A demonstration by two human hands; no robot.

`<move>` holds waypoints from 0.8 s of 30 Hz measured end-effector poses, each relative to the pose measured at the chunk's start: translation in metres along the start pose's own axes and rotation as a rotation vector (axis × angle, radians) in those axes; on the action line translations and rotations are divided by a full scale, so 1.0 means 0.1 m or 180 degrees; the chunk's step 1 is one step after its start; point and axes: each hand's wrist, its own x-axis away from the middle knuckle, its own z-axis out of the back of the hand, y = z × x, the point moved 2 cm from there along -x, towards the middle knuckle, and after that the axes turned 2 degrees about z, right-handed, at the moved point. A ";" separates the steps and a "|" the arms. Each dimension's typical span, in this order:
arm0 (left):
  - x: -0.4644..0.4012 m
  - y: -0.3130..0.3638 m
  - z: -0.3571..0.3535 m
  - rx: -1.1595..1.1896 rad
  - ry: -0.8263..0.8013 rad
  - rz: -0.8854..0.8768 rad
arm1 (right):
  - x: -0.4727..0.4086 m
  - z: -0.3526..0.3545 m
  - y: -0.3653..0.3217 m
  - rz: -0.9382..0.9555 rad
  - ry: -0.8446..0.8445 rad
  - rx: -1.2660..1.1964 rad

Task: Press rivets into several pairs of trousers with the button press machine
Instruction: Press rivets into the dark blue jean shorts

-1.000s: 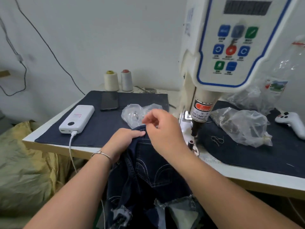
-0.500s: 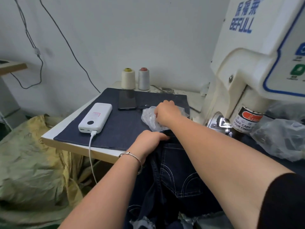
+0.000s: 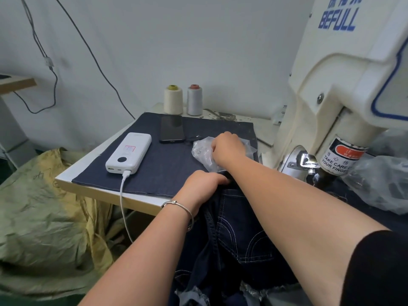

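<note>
Left hand [image 3: 199,186] clutching the waistband of dark trousers [image 3: 238,235] at the table edge, right hand [image 3: 227,149] reaching into a clear rivet bag [image 3: 202,154], fingers hidden, grip unclear, press machine [image 3: 331,107] just right.

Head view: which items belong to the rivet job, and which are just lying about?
Job: trousers, button press machine, small plastic bag, left hand, right hand.
Lying about: power bank, phone, thread spools.

power bank [image 3: 129,153], phone [image 3: 172,128], thread spools [image 3: 183,99]
</note>
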 end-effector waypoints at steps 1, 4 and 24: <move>0.01 0.00 0.00 -0.0006 -0.0003 0.0005 | 0.00 -0.01 0.00 0.0001 0.0048 0.0028; 0.01 0.01 0.00 -0.0027 -0.0001 0.0004 | 0.00 -0.02 -0.01 -0.0026 0.0154 -0.0065; 0.00 0.01 0.00 -0.0038 0.0052 -0.0003 | -0.01 -0.05 0.00 -0.0074 0.0159 -0.0506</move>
